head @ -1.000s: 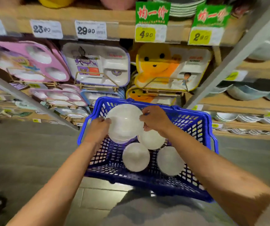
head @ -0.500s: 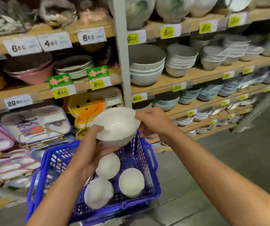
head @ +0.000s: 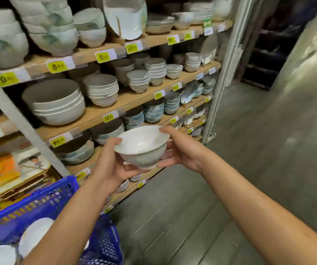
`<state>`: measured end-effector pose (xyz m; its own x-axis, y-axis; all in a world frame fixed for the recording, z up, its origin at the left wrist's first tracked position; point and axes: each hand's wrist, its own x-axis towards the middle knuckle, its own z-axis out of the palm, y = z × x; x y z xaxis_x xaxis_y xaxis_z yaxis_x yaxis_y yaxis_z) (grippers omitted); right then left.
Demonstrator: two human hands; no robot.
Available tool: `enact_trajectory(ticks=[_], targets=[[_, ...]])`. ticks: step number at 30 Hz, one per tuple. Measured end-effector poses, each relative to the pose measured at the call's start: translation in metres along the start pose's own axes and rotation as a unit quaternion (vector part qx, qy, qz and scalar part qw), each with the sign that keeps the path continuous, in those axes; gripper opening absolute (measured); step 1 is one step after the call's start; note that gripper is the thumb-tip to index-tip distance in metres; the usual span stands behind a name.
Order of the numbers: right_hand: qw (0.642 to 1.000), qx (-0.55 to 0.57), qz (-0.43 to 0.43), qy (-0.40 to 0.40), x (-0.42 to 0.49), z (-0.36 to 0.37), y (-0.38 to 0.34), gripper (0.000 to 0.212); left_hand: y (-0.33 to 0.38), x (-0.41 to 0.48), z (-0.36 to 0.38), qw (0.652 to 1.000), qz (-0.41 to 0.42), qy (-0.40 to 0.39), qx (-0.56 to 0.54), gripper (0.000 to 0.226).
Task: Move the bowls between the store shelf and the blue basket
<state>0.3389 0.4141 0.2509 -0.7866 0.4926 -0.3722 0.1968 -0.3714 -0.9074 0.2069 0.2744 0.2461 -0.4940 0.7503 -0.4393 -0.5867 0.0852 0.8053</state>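
A white footed bowl [head: 142,144] is held upright in the air in front of the lower shelves. My left hand [head: 111,165] cups it from below and the left, thumb on the rim. My right hand [head: 180,150] grips its right side, thumb over the rim and fingers underneath. The blue basket [head: 44,199] sits at the bottom left, below my left forearm, with white bowls [head: 33,234] lying in it. The wooden store shelf [head: 127,100] rises behind, stacked with bowls.
Stacks of grey, white and blue bowls [head: 100,90] fill every shelf level, with yellow price tags [head: 57,66] on the edges. A grey shelf post [head: 14,115] slants at left, another post [head: 224,73] at right. Children's trays [head: 8,173] stand left. Grey tiled floor [head: 201,217] lies right.
The bowl has been lifted out of the basket and carried up and to the right, toward the bowl shelves. The view has swung right, leaving the basket at the lower left.
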Motion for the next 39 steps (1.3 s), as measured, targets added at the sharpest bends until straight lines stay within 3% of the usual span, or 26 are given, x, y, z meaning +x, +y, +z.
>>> enact_trajectory(ticks=[11,17,23,32,39], targets=[[0.993,0.001,0.003,0.12,-0.011,-0.128,-0.034,0.044,-0.008,0.08,0.123,0.992,-0.07,-0.091,0.053,0.025],[0.988,0.002,0.0,0.157,0.045,-0.155,-0.058,0.048,0.016,0.148,0.141,0.988,-0.083,-0.118,0.05,0.031],[0.989,-0.005,-0.009,0.145,0.134,-0.162,-0.096,0.047,0.06,0.222,0.135,0.99,-0.078,-0.113,0.029,0.045],[0.991,-0.03,-0.058,0.115,0.261,-0.155,-0.14,0.024,0.117,0.314,0.114,0.999,0.03,0.009,0.032,0.042],[0.993,-0.038,-0.056,0.094,0.37,-0.146,-0.172,0.018,0.139,0.381,0.107,0.978,0.126,0.141,0.084,0.029]])
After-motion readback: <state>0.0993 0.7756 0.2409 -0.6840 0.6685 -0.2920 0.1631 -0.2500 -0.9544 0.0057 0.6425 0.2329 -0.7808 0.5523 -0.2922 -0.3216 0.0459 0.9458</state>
